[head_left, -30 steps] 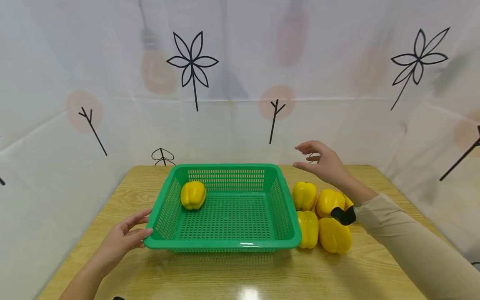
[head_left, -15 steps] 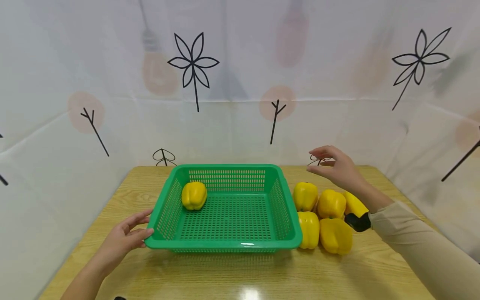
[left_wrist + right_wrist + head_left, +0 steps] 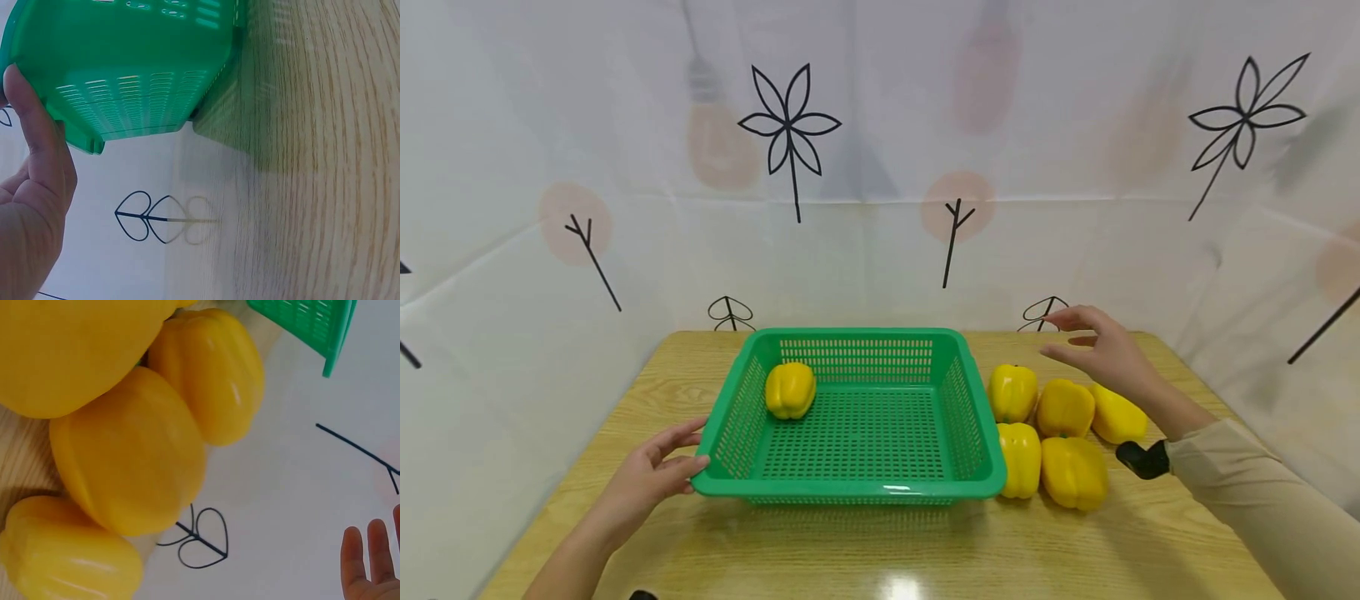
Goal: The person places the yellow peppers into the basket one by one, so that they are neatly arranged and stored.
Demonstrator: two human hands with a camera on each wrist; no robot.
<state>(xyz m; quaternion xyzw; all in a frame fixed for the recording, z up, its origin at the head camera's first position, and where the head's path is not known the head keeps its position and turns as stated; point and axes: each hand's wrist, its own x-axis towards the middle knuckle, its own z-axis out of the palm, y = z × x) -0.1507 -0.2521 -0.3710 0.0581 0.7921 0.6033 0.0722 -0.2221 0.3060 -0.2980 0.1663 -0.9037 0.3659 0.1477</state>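
Yellow peppers (image 3: 1065,408) beside green basket (image 3: 850,489), one inside

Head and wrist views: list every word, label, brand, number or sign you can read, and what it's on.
None can be read in any view.
The green basket, yellow peppers and wooden table show no lettering.
The pale backdrop bears only plant drawings and faint printed shapes.
The black piece by the right sleeve is too small to check.

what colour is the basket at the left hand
The basket is green, seen best in the head view.
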